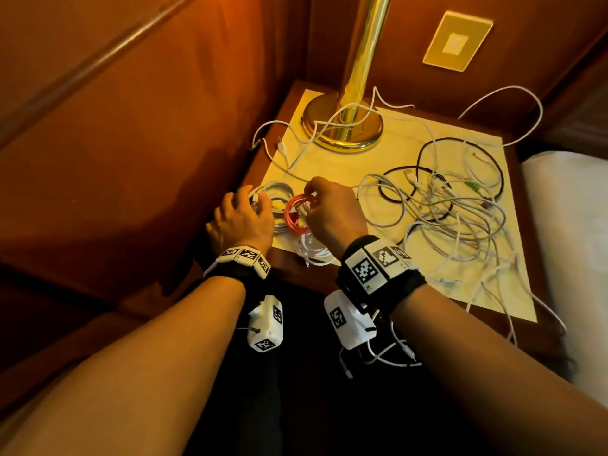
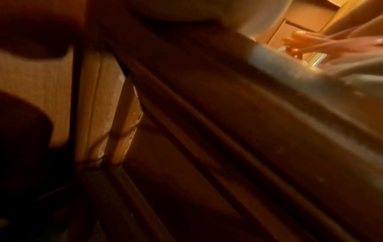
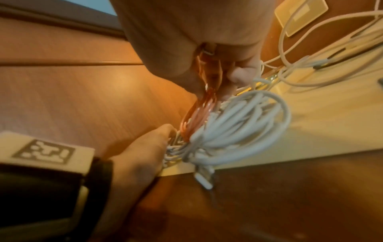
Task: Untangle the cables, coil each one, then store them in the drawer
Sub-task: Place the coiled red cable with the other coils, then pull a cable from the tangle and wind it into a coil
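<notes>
My right hand [image 1: 312, 200] pinches a small red coiled cable [image 1: 297, 212] and holds it upright near the mat's front left corner. The right wrist view shows the red coil [image 3: 196, 117] running between thumb and fingers. My left hand [image 1: 251, 200] is curled over a white coiled cable [image 1: 279, 192] just left of it. A second white coil [image 3: 238, 124] lies under my right wrist at the table's front edge. A big tangle of white and black cables [image 1: 454, 205] covers the right half of the mat. No drawer is recognisable; the left wrist view shows only blurred dark wood.
A brass lamp base [image 1: 342, 130] stands at the back of the yellow mat [image 1: 345, 166], with a white cable draped round it. Wood panelling closes the left side. A wall plate [image 1: 457, 41] is behind, white bedding [image 1: 572, 225] on the right. Some cables hang over the front edge.
</notes>
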Tool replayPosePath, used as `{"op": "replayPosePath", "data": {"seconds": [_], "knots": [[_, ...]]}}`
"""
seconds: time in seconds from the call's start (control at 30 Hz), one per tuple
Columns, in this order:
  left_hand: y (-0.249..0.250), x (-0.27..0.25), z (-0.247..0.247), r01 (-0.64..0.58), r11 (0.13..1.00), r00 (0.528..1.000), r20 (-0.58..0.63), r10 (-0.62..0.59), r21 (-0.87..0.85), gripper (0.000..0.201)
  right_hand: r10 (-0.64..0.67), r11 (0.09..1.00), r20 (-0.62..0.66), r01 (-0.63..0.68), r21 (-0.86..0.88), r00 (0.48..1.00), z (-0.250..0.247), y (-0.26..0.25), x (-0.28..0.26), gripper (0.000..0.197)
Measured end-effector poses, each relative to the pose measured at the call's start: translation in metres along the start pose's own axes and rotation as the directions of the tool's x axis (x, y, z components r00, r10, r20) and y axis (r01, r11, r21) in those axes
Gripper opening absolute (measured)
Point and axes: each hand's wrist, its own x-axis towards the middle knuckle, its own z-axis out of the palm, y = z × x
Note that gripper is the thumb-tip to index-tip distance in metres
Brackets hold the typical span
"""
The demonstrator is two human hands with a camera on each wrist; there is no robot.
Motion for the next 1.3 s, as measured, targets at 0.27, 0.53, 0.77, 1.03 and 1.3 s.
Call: {"op": "replayPosePath", "data": {"seconds": [0.27,0.53,0.77,1.03,1.3], "knots": [[0.000,0.000,-0.002,0.000,1.000,1.000,0.010,0.000,-0.020,0.046,-0.161,0.987,-0.343,0.157,-0.039,0.925,-0.031,0.029,-0.019,0.017],[0.001,-0.002,-0.001,0.000,1.000,1.000,-0.006,0.000,-0.012,0.046,0.295,0.951,-0.142,-0.305,-0.052,0.945,-0.086,0.071,-0.016,0.041],[0.002,-0.003,-0.001,-0.003,1.000,1.000,-0.015,0.003,-0.007,0.046,0.321,0.929,-0.032,-0.308,0.204,0.947,-0.097,0.069,-0.004,0.015],[0.001,-0.003,-0.003,0.016,1.000,0.999,0.032,-0.015,-0.016,0.047,0.095,0.915,-0.340,0.053,0.401,0.936,-0.180,0.027,-0.041,0.016],[0.012,0.012,-0.034,0.231,0.953,0.899,0.417,-0.132,-0.197,0.062,-0.024,0.913,-0.448,0.202,0.355,0.894,-0.236,0.004,-0.097,0.021]]}}
